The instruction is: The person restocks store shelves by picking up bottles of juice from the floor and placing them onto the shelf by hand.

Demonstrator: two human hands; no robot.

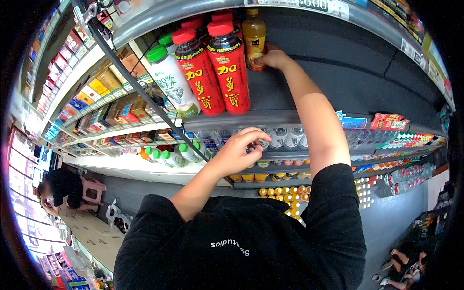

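Note:
My right hand point(273, 57) reaches up onto the dark shelf, its fingers closed round the lower part of an amber drink bottle point(254, 36). That bottle stands upright just right of two red drink bottles point(228, 72) with red caps and yellow Chinese characters. Left of these is a white bottle point(171, 79) with a green cap. Lower down, my left hand point(241, 151) hovers in front of the shelf edge with loosely curled fingers. A gap shows between its thumb and fingers, and nothing is visible in it.
Clear water bottles point(280, 138) line the shelf below, with yellow-capped bottles point(287, 193) lower down. A dark metal post point(130, 72) stands left, before shelves of small boxes point(116, 116). A person point(67, 186) is near a pink stool point(93, 189); another person point(406, 268) is at lower right.

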